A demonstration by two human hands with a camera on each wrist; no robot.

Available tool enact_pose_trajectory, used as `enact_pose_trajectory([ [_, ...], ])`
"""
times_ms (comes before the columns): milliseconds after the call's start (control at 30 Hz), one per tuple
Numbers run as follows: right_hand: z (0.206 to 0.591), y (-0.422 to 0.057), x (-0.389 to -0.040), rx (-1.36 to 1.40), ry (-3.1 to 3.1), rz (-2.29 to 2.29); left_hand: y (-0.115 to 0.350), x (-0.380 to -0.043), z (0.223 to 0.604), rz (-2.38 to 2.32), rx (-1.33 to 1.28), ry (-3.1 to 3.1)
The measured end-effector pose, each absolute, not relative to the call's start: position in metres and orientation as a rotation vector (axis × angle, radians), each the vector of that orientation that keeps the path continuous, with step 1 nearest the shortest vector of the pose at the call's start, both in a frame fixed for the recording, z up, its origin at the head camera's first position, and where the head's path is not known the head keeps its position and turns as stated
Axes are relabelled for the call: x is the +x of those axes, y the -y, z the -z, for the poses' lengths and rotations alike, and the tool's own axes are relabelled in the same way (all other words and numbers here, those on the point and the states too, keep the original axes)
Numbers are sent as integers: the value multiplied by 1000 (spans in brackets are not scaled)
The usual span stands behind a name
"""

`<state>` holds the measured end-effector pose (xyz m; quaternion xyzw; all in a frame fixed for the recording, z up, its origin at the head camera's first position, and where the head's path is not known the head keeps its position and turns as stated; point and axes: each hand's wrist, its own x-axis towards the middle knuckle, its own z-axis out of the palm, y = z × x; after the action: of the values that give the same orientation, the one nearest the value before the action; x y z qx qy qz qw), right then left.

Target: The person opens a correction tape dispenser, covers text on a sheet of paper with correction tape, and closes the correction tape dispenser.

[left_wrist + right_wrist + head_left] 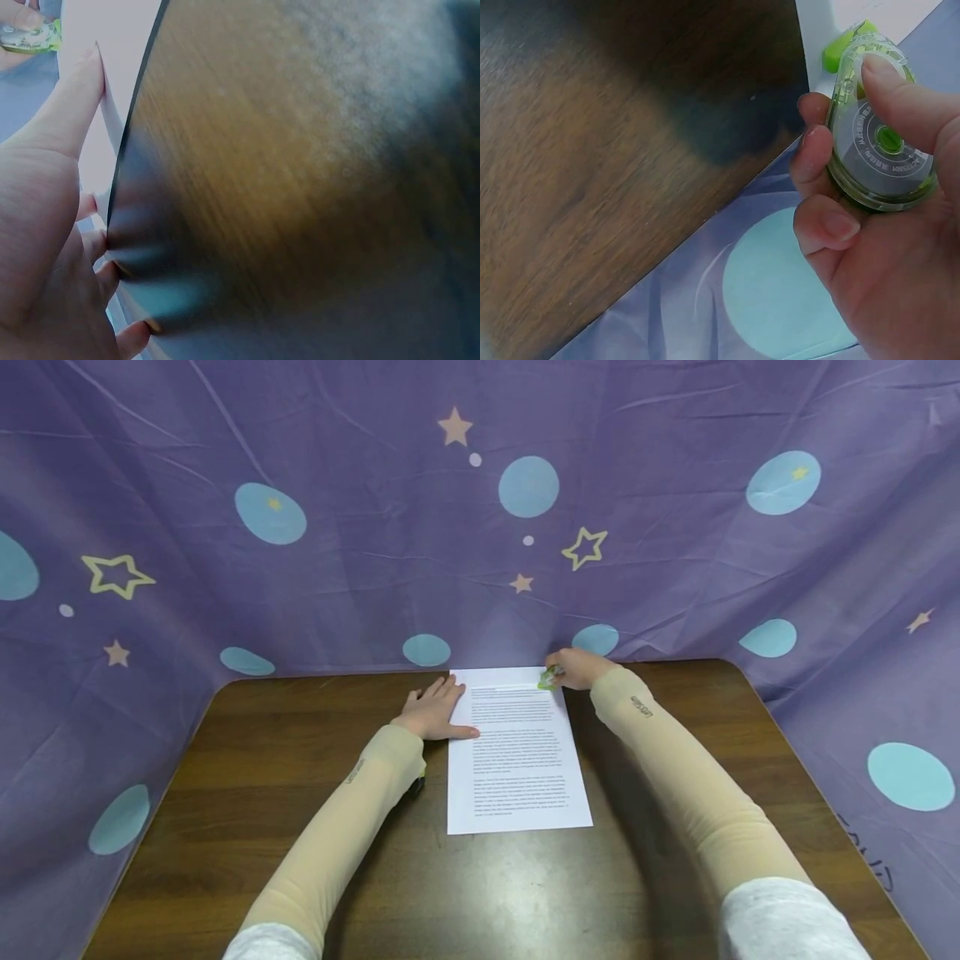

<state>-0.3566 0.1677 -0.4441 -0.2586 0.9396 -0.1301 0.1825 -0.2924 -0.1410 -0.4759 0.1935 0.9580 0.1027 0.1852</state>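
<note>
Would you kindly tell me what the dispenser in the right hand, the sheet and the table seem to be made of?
The dispenser seems to be glossy clear plastic: its casing is see-through, with highlights. The sheet looks like matte paper: thin, white, printed. The table, brown-grained with a soft sheen, suggests wood, possibly laminate.

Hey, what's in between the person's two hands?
A printed sheet lies between the left hand and the right hand, along with the green tape dispenser the right hand grips. The head view shows this.
</note>
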Motion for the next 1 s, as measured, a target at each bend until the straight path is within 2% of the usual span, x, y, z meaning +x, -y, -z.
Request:
enact_pose_trajectory([
  [233, 447, -176, -357, -803, -2659, 394, 141, -288, 473, -292, 550, -2704],
  [1000, 440, -181, -356, -775, -2647, 347, 146, -291, 474, -310, 590, -2665],
])
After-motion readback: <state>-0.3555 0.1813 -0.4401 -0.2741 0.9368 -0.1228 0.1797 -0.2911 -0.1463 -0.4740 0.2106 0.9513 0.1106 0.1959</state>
